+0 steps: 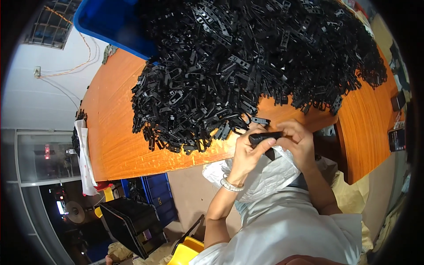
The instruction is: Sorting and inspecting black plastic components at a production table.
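Observation:
Both of my hands meet at the table's near edge around a dark black plastic piece (261, 138); its exact kind is hard to make out. My left hand (247, 152), with a pale bracelet at the wrist, is closed on one end, its thumb lying along the piece. At the other end, the fingers of my right hand (299, 142) pinch it and partly hide it. Just beyond my hands spreads a large heap of small black plastic parts (198, 95), many long and slotted. A white sack (267, 179) lies over my lap beneath my hands.
A blue bin (117, 37) lies tipped at the heap's far left. The orange wooden table (117, 132) has a curved cutout at the right. A phone-like device (396, 140) lies at the right edge. Down left stand a black crate (130, 225) and a yellow plastic object (187, 251).

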`<state>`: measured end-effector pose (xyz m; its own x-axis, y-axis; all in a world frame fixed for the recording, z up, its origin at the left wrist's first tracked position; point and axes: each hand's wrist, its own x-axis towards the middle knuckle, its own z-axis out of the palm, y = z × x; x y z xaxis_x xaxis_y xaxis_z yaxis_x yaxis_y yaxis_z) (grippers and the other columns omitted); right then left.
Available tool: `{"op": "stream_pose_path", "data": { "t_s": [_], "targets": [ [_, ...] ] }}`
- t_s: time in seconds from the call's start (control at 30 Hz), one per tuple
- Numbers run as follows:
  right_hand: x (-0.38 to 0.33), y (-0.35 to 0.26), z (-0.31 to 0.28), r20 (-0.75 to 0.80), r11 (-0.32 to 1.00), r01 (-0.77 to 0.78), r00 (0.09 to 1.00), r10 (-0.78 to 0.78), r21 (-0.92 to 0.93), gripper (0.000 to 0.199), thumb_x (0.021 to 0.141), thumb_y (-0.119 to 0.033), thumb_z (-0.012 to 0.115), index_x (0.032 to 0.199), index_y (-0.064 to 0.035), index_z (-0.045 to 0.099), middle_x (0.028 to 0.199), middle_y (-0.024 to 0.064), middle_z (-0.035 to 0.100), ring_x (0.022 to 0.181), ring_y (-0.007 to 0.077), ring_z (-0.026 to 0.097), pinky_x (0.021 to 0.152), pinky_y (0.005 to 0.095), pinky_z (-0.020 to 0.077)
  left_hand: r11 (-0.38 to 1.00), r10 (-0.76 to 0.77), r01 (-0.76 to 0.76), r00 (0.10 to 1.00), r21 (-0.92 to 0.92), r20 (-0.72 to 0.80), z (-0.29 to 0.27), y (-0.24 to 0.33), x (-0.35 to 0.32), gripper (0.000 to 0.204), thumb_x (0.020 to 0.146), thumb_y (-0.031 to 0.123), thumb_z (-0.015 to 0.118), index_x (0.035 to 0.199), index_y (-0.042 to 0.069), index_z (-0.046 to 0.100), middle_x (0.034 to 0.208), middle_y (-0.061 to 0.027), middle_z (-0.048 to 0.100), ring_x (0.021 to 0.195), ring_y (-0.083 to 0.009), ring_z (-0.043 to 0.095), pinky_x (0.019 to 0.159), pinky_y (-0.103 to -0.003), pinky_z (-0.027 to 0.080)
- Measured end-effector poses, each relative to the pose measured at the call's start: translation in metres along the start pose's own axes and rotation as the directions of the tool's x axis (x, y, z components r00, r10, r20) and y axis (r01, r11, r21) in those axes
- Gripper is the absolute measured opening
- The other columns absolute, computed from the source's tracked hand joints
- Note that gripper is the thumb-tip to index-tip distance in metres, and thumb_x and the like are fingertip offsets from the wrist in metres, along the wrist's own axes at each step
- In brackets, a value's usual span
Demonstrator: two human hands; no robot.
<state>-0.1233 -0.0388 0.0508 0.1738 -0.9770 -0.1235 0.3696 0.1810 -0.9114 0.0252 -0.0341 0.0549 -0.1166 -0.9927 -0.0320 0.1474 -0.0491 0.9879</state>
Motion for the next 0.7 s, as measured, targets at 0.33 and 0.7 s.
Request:
{"op": "stream_pose_path", "data": {
  "t_s": [0.33,0.7],
  "targets": [
    [0.025,0.016,-0.020,-0.122,0.999,0.031,0.992,-0.034,-0.027,0.018,0.079,0.001,0.051,0.096,0.0030,0.057,0.070,0.0052,0.056,0.055,0.0076,0.050,0.050,0.0169,0.0366,0.712,0.269,-0.271,0.958,0.648,0.104,-0.047,0.053,0.041,0.023,0.074,0.008,0.062,0.095,0.000,0.058,0.082,-0.0089,0.058,0.076,-0.0182,0.056,0.066,-0.028,0.044],
    [0.032,0.024,-0.024,-0.116,0.986,-0.007,0.993,-0.012,-0.167,0.018,0.079,0.004,0.045,0.096,0.0061,0.052,0.067,0.0093,0.058,0.054,0.0086,0.050,0.052,0.0173,0.0381,-0.723,0.358,0.020,0.866,0.691,0.350,-0.209,0.117,0.174,0.014,0.064,0.004,0.054,0.077,0.002,0.057,0.085,-0.0106,0.054,0.085,-0.0250,0.047,0.072,-0.035,0.040]
  ]
}}
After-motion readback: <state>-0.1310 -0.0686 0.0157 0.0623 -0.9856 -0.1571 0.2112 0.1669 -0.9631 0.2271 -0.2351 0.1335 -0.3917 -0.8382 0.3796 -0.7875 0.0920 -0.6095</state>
